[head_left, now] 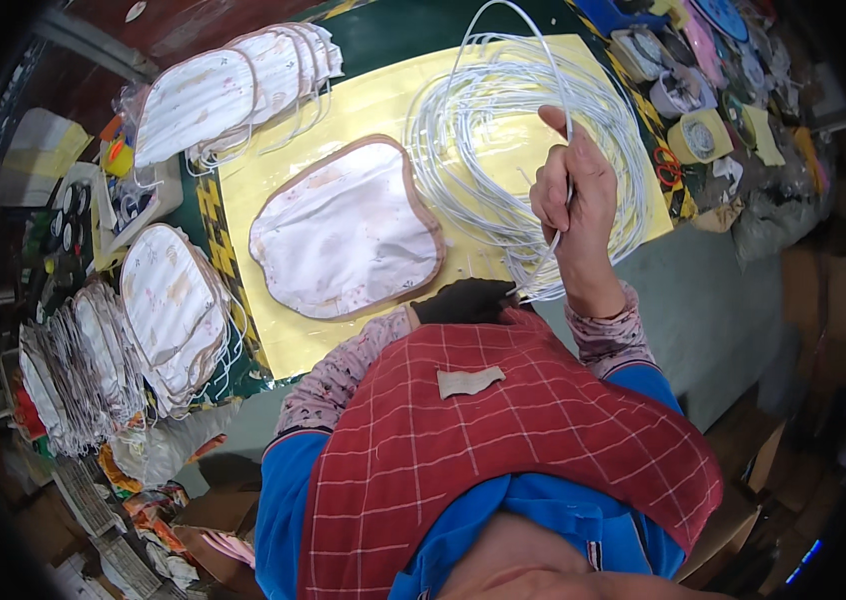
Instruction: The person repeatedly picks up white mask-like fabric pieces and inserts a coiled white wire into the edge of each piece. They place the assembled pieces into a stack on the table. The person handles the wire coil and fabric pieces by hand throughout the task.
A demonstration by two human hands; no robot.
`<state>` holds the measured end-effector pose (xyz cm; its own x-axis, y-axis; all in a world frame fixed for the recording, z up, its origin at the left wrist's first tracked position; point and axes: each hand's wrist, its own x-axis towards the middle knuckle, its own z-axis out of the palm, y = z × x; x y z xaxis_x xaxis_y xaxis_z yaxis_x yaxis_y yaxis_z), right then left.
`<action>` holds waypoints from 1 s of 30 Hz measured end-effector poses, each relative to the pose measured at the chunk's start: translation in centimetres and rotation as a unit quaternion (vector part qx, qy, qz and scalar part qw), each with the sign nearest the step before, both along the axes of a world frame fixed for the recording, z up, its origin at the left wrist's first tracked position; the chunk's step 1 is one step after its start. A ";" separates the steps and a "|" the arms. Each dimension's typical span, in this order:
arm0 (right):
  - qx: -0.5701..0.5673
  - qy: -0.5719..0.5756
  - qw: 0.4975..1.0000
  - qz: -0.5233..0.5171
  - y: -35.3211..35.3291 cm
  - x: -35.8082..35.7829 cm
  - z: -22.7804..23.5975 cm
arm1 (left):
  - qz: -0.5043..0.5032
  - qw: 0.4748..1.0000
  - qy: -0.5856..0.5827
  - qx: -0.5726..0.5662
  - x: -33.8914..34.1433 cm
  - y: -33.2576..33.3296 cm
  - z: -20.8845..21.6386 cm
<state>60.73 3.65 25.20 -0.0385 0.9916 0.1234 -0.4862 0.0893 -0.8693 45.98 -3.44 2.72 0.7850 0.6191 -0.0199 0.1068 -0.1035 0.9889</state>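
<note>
My right hand (579,195), bare and raised above the coil, has its fingers closed round a white cord (555,60). The cord loops up past the far edge of the table and comes down through this fist. My left hand (465,301), in a black glove, is low in front of the apron; the cord's lower stretch runs down to its fingers, which look closed on it, partly hidden. Beneath the right hand a big loose coil of white cord (443,130) lies on the yellow sheet. Left of it is a flat pile of white printed fabric pieces (348,235) with brown edging.
The yellow sheet (273,340) covers a green table with black-and-yellow striped tape. More edged fabric pieces with cords (193,105) lie at the far left, and another stack (168,295) nearer. Orange-handled scissors (668,167) and small tubs (700,137) sit at the right.
</note>
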 end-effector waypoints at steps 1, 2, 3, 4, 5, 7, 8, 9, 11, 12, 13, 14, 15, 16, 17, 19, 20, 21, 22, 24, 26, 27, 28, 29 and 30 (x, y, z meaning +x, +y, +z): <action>0.003 -0.018 1.000 -0.008 0.5 -0.5 0.0 | 0.024 0.999 0.017 0.046 -1.5 0.2 1.3; 0.006 -0.036 0.999 -0.018 0.9 -0.6 -0.1 | 0.047 0.994 0.033 0.092 -2.8 0.4 2.7; 0.009 -0.055 0.998 -0.024 1.5 -0.6 -0.5 | 0.053 0.975 0.203 0.079 -3.8 1.2 6.9; -0.011 -0.058 0.998 -0.036 2.0 -0.1 -0.8 | 0.106 0.969 0.193 0.116 -5.1 1.4 4.7; -0.023 -0.044 0.997 -0.065 2.6 0.7 -1.9 | 0.147 0.942 0.214 0.214 -6.5 1.5 2.7; -0.068 -0.019 0.991 -0.115 3.7 2.7 -3.2 | 0.190 0.894 0.249 0.321 -7.7 2.8 3.0; -0.095 -0.007 0.986 -0.134 4.3 3.7 -3.3 | 0.196 0.882 0.267 0.336 -8.0 3.7 3.3; -0.102 -0.012 0.985 -0.138 4.7 5.0 -3.6 | 0.204 0.883 0.239 0.349 -8.0 4.5 3.2; -0.080 -0.032 0.986 -0.143 4.9 5.4 -3.3 | 0.200 0.879 0.216 0.376 -7.5 5.0 1.3; -0.052 -0.022 0.992 -0.113 4.9 6.7 -3.6 | 0.196 0.878 0.199 0.389 -7.1 5.3 0.5; -0.032 0.081 0.996 -0.032 5.2 8.6 -4.0 | 0.152 0.882 0.205 0.396 -6.8 5.7 1.6; -0.013 0.180 0.983 0.037 5.0 9.7 -3.8 | 0.105 0.888 0.191 0.406 -6.9 6.0 3.3; 0.029 0.089 0.996 -0.006 5.2 9.4 -3.1 | 0.081 0.890 0.206 0.399 -7.2 6.0 2.7; 0.026 0.096 0.995 -0.009 5.4 8.8 -2.5 | 0.053 0.892 0.221 0.391 -7.6 5.8 1.7; -0.035 0.036 0.998 -0.045 5.6 8.2 -1.9 | 0.030 0.896 0.245 0.369 -8.2 5.5 0.6; -0.094 -0.127 0.984 -0.082 6.7 6.9 -2.9 | -0.023 0.920 0.243 0.307 -9.9 6.6 -1.9; -0.090 -0.231 0.965 -0.085 7.3 6.6 -4.1 | 0.031 0.943 0.156 0.292 -11.2 7.8 -3.7; -0.103 -0.273 0.951 -0.098 7.0 5.1 -4.2 | 0.099 0.946 0.216 0.222 -12.1 10.3 -3.4; -0.110 -0.276 0.950 -0.096 6.9 4.9 -4.5 | 0.167 0.935 0.273 0.149 -13.0 13.0 -3.1; -0.126 -0.285 0.946 -0.095 6.4 4.6 -4.8 | 0.343 0.809 0.277 0.388 -15.0 18.4 -6.7; -0.104 -0.273 0.952 -0.091 5.8 4.4 -4.9 | 0.260 0.777 0.460 0.342 -15.9 21.7 -7.2; -0.087 -0.263 0.957 -0.084 5.2 4.3 -4.8 | 0.266 0.771 0.441 0.374 -16.5 22.7 -8.0; -0.069 -0.250 0.962 -0.080 4.5 4.4 -4.8 | 0.270 0.764 0.420 0.409 -16.6 23.5 -7.9; -0.049 -0.242 0.966 -0.071 3.8 4.6 -4.9 | 0.239 0.764 0.472 0.370 -16.3 24.0 -7.7; -0.049 -0.241 0.966 -0.077 3.4 4.6 -4.6 | 0.243 0.787 0.459 0.333 -16.5 24.5 -7.0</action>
